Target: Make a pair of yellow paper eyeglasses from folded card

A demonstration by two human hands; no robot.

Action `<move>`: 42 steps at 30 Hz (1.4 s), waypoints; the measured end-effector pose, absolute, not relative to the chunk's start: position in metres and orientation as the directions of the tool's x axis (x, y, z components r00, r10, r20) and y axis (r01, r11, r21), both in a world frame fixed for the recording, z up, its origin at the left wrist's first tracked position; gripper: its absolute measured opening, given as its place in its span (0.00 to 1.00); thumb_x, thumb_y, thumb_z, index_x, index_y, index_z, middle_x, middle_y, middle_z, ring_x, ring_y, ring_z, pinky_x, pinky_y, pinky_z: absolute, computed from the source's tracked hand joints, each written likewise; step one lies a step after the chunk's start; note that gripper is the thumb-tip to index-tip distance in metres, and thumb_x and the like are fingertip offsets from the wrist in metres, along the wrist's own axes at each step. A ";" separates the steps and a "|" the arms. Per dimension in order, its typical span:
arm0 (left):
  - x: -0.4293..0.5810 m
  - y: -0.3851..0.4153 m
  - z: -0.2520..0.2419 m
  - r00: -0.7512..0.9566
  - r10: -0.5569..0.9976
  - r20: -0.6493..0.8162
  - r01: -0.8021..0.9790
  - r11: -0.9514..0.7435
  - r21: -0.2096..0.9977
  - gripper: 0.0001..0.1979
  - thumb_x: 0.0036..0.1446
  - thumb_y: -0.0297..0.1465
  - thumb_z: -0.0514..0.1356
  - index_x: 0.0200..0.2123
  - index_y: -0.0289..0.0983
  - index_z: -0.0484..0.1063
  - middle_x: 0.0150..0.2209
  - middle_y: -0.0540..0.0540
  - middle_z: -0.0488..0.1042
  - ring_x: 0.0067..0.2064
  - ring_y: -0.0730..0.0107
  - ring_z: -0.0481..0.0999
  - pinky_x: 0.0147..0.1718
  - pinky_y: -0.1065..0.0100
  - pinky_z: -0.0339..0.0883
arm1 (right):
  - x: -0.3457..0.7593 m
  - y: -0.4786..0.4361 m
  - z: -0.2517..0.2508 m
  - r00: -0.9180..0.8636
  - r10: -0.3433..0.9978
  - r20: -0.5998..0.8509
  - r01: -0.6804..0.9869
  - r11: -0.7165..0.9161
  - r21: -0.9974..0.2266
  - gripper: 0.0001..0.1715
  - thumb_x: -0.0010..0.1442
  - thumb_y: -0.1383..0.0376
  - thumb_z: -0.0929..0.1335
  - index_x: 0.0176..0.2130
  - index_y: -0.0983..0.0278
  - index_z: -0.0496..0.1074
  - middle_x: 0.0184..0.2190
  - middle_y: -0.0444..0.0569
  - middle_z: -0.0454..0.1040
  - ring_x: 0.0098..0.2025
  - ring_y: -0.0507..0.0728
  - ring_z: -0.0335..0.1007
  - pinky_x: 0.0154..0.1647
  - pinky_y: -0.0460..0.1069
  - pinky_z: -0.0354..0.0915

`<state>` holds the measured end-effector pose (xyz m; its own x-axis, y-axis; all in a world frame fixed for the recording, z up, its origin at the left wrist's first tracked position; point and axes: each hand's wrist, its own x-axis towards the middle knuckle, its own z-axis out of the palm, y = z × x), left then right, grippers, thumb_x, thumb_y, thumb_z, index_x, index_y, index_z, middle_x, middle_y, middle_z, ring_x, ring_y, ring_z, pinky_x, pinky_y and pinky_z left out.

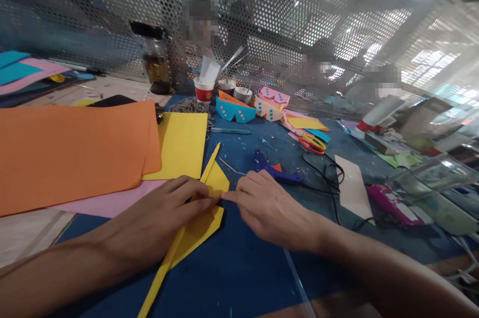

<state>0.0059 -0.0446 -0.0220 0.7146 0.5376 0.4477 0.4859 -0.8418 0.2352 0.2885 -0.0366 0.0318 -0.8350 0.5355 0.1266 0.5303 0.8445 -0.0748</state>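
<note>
Dim foreground – ceiling lights glare through mesh, edges warped, background soft

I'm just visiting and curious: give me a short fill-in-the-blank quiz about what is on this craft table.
1. The left hand and the right hand press on a folded paper whose colour is ____.
2. The big sheet lying left of the hands is ____.
3. The scissors lie to the ____ of the glue gun.

Missing words: yellow; orange; right.
</note>
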 end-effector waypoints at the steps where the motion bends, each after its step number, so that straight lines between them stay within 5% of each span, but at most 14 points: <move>1: 0.006 -0.044 -0.023 0.716 0.535 0.450 0.483 -0.844 0.235 0.29 0.64 0.14 0.51 0.60 0.42 0.76 0.52 0.45 0.80 0.51 0.60 0.78 0.51 0.63 0.72 | 0.288 -0.037 0.032 -0.834 0.537 0.126 0.532 0.843 -0.077 0.21 0.75 0.73 0.62 0.61 0.65 0.76 0.45 0.52 0.75 0.46 0.61 0.64 0.47 0.57 0.58; 17: 0.007 -0.043 -0.021 0.710 0.538 0.456 0.485 -0.842 0.238 0.31 0.61 0.13 0.51 0.60 0.42 0.76 0.52 0.42 0.81 0.50 0.57 0.79 0.48 0.60 0.75 | 0.288 -0.041 0.023 -0.825 0.534 0.183 0.531 0.844 -0.071 0.22 0.74 0.73 0.62 0.61 0.66 0.76 0.45 0.54 0.79 0.47 0.62 0.68 0.49 0.57 0.61; 26: 0.005 -0.042 -0.023 0.721 0.558 0.411 0.520 -0.828 0.211 0.34 0.60 0.14 0.52 0.63 0.45 0.76 0.50 0.42 0.79 0.50 0.58 0.78 0.49 0.61 0.75 | 0.292 -0.034 0.015 -0.623 0.645 0.443 0.501 0.764 -0.407 0.13 0.74 0.70 0.64 0.52 0.61 0.76 0.45 0.50 0.84 0.45 0.58 0.78 0.49 0.54 0.66; 30: 0.005 -0.042 -0.023 0.718 0.572 0.396 0.532 -0.818 0.217 0.37 0.60 0.14 0.52 0.67 0.47 0.73 0.50 0.43 0.79 0.49 0.58 0.78 0.48 0.62 0.75 | 0.293 -0.031 0.011 -0.613 0.656 0.440 0.475 0.752 -0.458 0.13 0.74 0.70 0.65 0.50 0.60 0.77 0.45 0.49 0.84 0.47 0.57 0.79 0.50 0.53 0.67; 42: 0.007 -0.043 -0.024 0.718 0.558 0.415 0.499 -0.829 0.251 0.38 0.59 0.12 0.51 0.67 0.46 0.72 0.53 0.43 0.79 0.52 0.57 0.77 0.49 0.60 0.72 | 0.288 -0.031 0.012 -0.703 0.663 0.257 0.566 0.741 -0.362 0.22 0.75 0.73 0.63 0.59 0.62 0.80 0.45 0.52 0.77 0.49 0.60 0.71 0.51 0.56 0.65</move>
